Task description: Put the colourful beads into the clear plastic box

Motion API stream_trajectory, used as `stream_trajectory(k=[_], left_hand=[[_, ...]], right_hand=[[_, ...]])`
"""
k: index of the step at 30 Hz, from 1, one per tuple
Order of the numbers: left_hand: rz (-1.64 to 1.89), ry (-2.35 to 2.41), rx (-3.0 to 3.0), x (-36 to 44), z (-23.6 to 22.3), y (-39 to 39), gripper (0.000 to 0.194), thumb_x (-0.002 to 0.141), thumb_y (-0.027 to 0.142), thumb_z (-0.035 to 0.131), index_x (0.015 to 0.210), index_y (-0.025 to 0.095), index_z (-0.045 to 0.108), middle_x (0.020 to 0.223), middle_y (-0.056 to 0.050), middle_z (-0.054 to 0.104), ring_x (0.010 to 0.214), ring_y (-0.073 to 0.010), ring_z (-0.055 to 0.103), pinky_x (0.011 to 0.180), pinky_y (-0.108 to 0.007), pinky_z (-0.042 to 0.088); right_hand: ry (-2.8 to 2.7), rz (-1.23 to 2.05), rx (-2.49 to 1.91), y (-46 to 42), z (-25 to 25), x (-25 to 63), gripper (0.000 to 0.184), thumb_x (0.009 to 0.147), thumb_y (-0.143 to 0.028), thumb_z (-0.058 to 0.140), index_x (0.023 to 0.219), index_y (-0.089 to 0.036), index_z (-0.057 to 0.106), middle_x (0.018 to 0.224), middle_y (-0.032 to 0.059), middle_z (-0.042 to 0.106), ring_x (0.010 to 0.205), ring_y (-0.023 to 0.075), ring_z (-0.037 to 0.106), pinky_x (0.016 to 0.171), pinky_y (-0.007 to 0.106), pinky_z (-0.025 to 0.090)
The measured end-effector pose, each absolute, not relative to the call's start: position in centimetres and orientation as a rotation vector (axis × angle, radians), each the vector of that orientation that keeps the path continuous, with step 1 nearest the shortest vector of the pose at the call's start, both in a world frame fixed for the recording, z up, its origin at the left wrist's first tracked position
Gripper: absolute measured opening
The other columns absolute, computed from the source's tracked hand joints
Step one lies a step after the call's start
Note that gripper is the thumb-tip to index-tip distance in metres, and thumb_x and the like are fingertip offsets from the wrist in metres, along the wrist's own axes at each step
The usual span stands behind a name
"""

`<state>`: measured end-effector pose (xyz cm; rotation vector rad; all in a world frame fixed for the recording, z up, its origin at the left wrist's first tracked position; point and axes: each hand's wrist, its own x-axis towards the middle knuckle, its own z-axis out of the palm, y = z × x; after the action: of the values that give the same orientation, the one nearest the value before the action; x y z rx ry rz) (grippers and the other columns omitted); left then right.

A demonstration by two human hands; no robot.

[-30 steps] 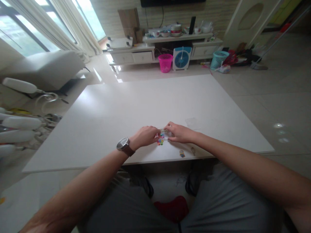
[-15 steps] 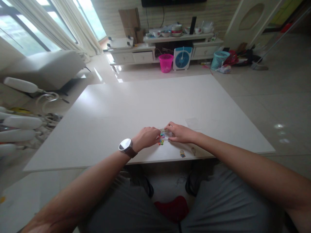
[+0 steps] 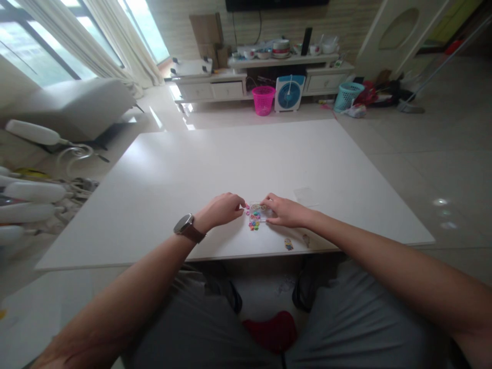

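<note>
The white surface [image 3: 215, 159] stretches from my knees toward a low cabinet [image 3: 226, 90] at the back of the room, and the small clear case [image 3: 265, 214] sits toward its near edge. My right hand [image 3: 287, 211] spans the case from its right side, thumb at the near side and fingers at the far side; I judge that this grip keeps it steady against the surface. My left hand [image 3: 226, 209] is just left of the case, its grip narrow, fingertips close to some pink pieces [image 3: 247, 208]; whether anything is pinched there I cannot tell. Colourful little pieces [image 3: 254, 225] lie at the near left of the case, probably kept close for a short reach. A yellow-and-blue figure [image 3: 288, 244] and another small piece [image 3: 306, 240] lie to its near right, close to the surface's edge, so a sweeping wrist could knock them off. A clear sheet [image 3: 305, 196] lies beyond the case to the right. The widest room for moving runs left of the case and beyond it; toward me, the edge leaves little.
</note>
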<state>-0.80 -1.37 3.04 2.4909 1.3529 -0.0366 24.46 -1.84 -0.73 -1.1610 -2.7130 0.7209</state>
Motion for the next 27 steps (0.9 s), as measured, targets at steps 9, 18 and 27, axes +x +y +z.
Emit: stream_trajectory(k=[9, 18, 27], left_hand=[[0.074, 1.209, 2.422, -1.1, 0.3, 0.2, 0.021, 0.078, 0.021, 0.062, 0.096, 0.021, 0.075, 0.085, -0.001, 0.074, 0.073, -0.0144, 0.064, 0.069, -0.025, 0.045], [0.041, 1.165, 2.441, -0.4, -0.4, -0.2, 0.016, 0.080, 0.022, 0.060, 0.089, 0.023, 0.073, 0.085, -0.001, 0.073, 0.074, -0.0152, 0.063, 0.068, -0.026, 0.044], [0.008, 1.192, 2.450, -0.4, -0.4, -0.3, 0.014, 0.079, 0.024, 0.060, 0.087, 0.022, 0.072, 0.086, -0.002, 0.073, 0.073, -0.0165, 0.063, 0.067, -0.028, 0.043]], right_hand=[[-2.694, 0.747, -1.161, -1.8, -0.8, 24.6, 0.047, 0.085, -0.028, 0.069, 0.128, -0.019, 0.054, 0.121, 0.0106, 0.053, 0.079, 0.0172, 0.061, 0.075, 0.030, 0.048], [-2.700, 0.740, -1.138, -1.8, -0.9, 24.5, 0.048, 0.085, -0.027, 0.069, 0.129, -0.018, 0.054, 0.121, 0.0109, 0.053, 0.083, 0.0190, 0.062, 0.080, 0.032, 0.049], [-2.689, 0.777, -1.145, -1.8, -0.6, 24.5, 0.048, 0.085, -0.027, 0.069, 0.130, -0.019, 0.055, 0.121, 0.0105, 0.053, 0.081, 0.0173, 0.060, 0.080, 0.031, 0.049]])
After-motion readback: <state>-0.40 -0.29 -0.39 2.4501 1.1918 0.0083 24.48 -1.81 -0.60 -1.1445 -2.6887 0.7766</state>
